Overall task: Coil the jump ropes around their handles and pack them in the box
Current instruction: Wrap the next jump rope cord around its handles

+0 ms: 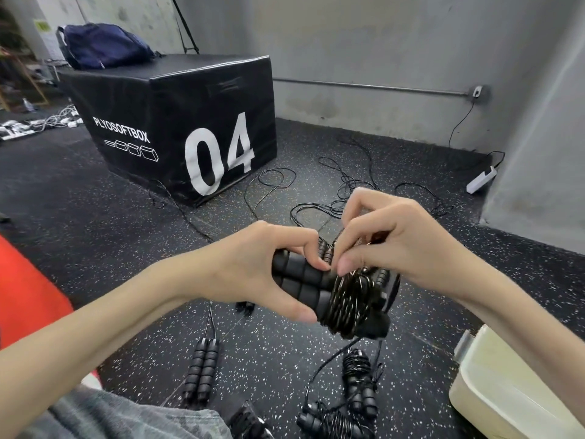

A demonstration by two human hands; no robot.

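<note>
Open floor point(95, 198) to the left and in the middle, dark rubber with pale specks. To the back left, closed in by a big black plyo box point(177, 122) marked "04"; to the right, by a grey wall point(538, 122) that comes forward to a corner. At the lower right edge, the pale rim of a bin point(506, 388), near the right forearm. At the far left edge, something red point(28, 299).

In the middle, held above the floor: two handles point(300, 280) side by side, black foam, with thin black rope point(348, 299) coiled around their right end. Left hand point(253, 270) gripping the handles from the left, thumb under, fingers curled over the top. Right hand point(399, 245) above the coil, thumb and fingertips pinching the rope just at the wraps. One loose end hanging down from the coil toward the floor.

Below the hands, on the floor: one pair of bare handles point(202, 369) lying together at the left, two coiled bundles point(361, 384) at the right and bottom. Behind the hands, loose ropes point(332, 191) spread in loops toward the wall.

On top of the plyo box, a dark blue bag point(101, 45). Along the wall, a metal pipe point(364, 87) to a socket, and a white power strip point(481, 179) on the floor at the corner.
</note>
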